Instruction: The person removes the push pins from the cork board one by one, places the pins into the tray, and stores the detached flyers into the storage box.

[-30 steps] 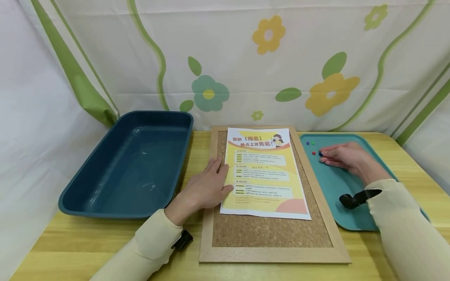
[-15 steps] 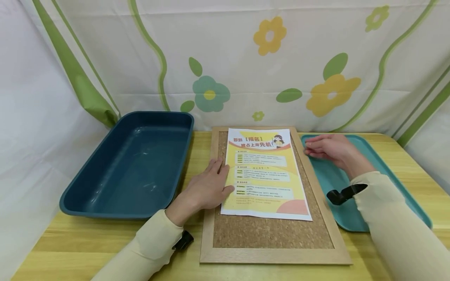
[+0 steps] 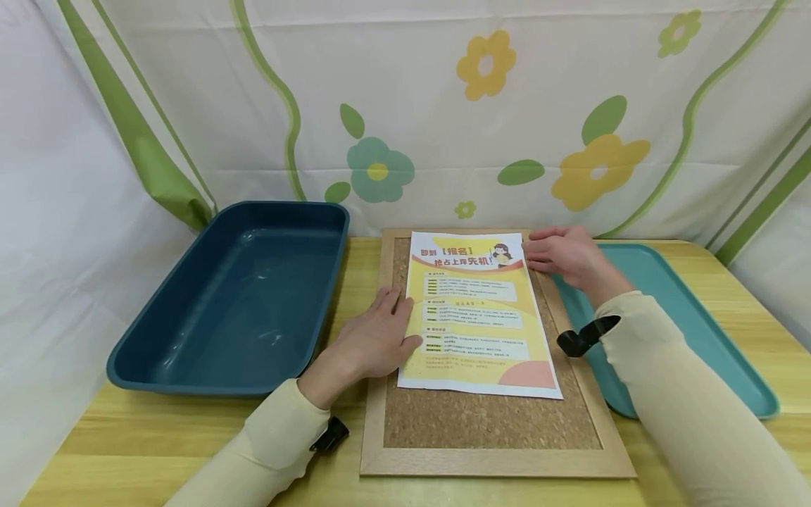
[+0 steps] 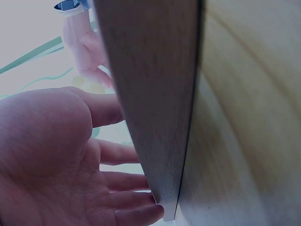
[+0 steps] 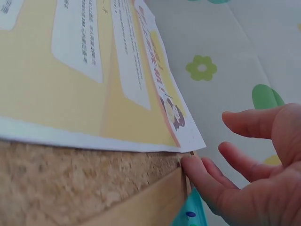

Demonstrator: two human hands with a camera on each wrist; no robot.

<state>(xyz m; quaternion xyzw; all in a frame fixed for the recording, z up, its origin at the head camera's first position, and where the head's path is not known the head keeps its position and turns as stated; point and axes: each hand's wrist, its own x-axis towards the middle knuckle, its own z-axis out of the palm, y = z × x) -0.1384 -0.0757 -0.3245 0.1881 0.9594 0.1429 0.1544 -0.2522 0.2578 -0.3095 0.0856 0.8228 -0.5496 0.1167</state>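
A yellow and white printed poster (image 3: 472,317) lies on a wood-framed cork board (image 3: 488,422). My left hand (image 3: 374,334) rests flat on the board's left side, its fingertips and thumb on the poster's left edge. In the left wrist view its straight fingers (image 4: 124,181) lie against the wooden frame (image 4: 150,94). My right hand (image 3: 564,257) is at the poster's upper right corner. In the right wrist view its lowest fingertip (image 5: 188,162) is just beside that corner, with fingertips close together there; the small dark blue push pin pinched earlier is mostly hidden by them.
Right of the board, partly under its edge, lies a teal tray (image 3: 671,310). A small purple-blue pin (image 5: 190,214) shows on it in the right wrist view. A deep blue basin (image 3: 241,296) stands at left. A flowered curtain (image 3: 437,120) hangs behind.
My right hand has moved left from the tray, where it pinched a dark blue push pin, to the poster's upper right corner. The left hand has stayed on the poster's left edge.
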